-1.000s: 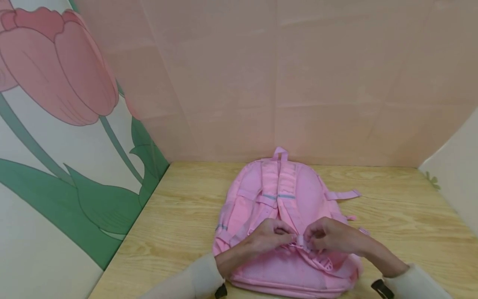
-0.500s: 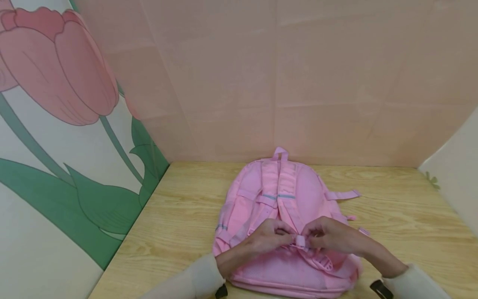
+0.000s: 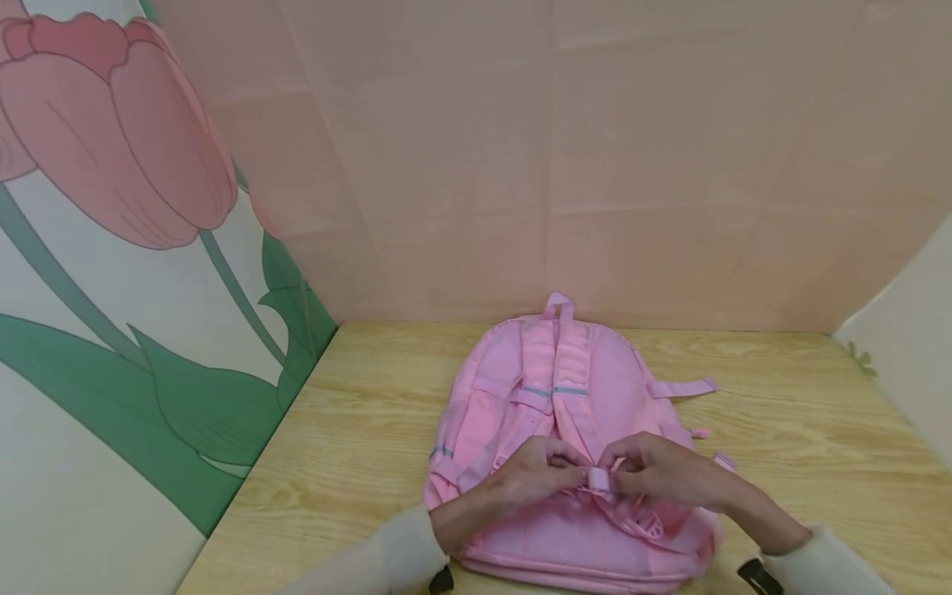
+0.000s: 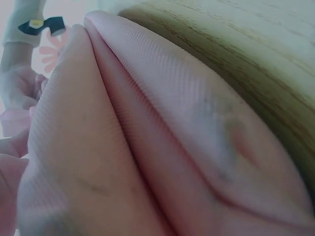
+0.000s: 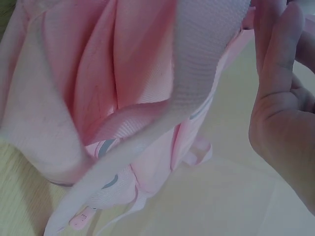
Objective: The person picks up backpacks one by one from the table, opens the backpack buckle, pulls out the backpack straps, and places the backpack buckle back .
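Observation:
A pink backpack lies on the table, its shoulder straps facing up. Over its lower part, my left hand pinches the left side of a pale folded strap piece between thumb and fingers. At the same piece's right side, my right hand pinches with curled fingers. Just below that hand sits a pink slotted buckle. In the right wrist view, a wide strap loops past my right hand, whose fingertips are partly cut off. Bag fabric fills much of the left wrist view.
Wood-grain table surrounds the bag. A loose strap end sticks out at the bag's right. Behind rises a brownish-pink wall; a tulip mural covers the left wall.
My right hand has shifted slightly left, closer to the pale strap piece, which now shows more clearly between the hands. The left hand and the backpack stay almost still.

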A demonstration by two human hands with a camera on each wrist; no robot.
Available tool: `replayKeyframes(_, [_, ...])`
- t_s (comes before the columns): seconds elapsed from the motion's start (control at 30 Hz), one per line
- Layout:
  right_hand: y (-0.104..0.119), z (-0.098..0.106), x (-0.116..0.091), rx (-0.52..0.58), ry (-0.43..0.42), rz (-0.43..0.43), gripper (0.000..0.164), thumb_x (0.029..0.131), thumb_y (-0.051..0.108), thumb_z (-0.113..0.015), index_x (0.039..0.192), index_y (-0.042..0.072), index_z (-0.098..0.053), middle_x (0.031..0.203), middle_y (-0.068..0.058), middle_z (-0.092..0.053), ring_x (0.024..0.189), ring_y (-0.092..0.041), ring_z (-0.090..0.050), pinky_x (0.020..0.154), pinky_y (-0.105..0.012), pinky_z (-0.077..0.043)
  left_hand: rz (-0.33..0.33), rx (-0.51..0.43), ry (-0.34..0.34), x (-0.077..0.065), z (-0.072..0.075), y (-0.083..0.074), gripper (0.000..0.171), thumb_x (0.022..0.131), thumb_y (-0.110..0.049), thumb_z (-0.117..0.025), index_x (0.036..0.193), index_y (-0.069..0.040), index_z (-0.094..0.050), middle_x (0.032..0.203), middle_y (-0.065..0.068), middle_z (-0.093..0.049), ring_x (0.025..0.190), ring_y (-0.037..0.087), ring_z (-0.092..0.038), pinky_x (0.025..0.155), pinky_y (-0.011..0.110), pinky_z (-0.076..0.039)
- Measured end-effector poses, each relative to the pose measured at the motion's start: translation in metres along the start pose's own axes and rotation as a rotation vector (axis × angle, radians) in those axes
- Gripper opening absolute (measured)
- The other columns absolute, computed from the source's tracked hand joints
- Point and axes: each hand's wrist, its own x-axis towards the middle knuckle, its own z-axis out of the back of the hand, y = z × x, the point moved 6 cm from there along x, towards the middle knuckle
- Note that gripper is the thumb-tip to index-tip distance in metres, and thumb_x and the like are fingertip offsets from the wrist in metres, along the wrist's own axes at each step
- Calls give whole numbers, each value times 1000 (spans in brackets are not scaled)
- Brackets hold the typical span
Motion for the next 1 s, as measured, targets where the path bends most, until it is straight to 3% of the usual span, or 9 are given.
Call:
replayKeyframes(0.17, [-5, 1, -1, -5, -11, -42, 15, 90, 4, -52, 102, -4, -56, 86, -22, -62, 72, -26, -63, 59, -42, -55, 15, -13, -23, 0, 1, 1, 13, 83, 0, -61, 94, 5, -63, 78, 11, -66, 67, 17, -64, 65, 34, -56])
replayKeyframes(0.4, [-7, 1, -1, 24, -20, -18, 16, 86, -6, -49, 102, -6, -54, 85, -24, -61, 74, -32, -62, 64, -43, -55, 24, -7, -40, -1, 2, 0, 12, 83, -1, -61, 93, 4, -64, 77, 12, -66, 67, 20, -64, 66, 36, -56])
replayKeyframes(1.0, [-10, 1, 1, 74, 15, 1, 15, 91, 0, -47, 102, -7, -55, 86, -30, -58, 72, -24, -62, 63, -40, -56, 14, -5, -24, -1, 1, 0, 13, 83, -3, -62, 94, 4, -64, 78, 11, -66, 69, 21, -64, 66, 37, -56])
